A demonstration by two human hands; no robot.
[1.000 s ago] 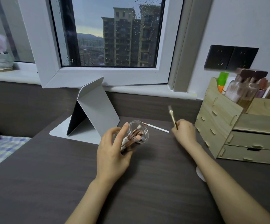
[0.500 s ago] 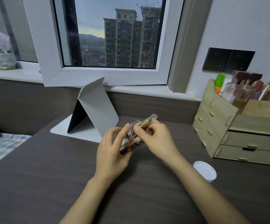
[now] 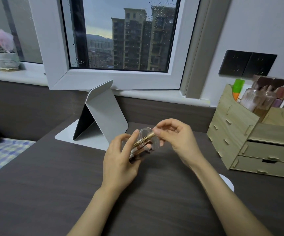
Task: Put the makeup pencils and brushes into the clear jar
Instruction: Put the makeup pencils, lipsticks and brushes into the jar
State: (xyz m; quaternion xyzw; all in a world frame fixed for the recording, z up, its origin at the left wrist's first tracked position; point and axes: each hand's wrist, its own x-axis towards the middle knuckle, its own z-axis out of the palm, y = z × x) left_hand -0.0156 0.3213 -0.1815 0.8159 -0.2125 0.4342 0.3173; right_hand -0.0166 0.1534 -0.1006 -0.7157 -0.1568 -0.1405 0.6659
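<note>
The left hand held the clear jar tilted above the counter, its grip wrapped round the jar's body and its mouth turned toward the right hand. That hand's fingertips pinched a gold brush at the rim, most of its length already inside among other brushes. A white lid lay near the right forearm.
</note>
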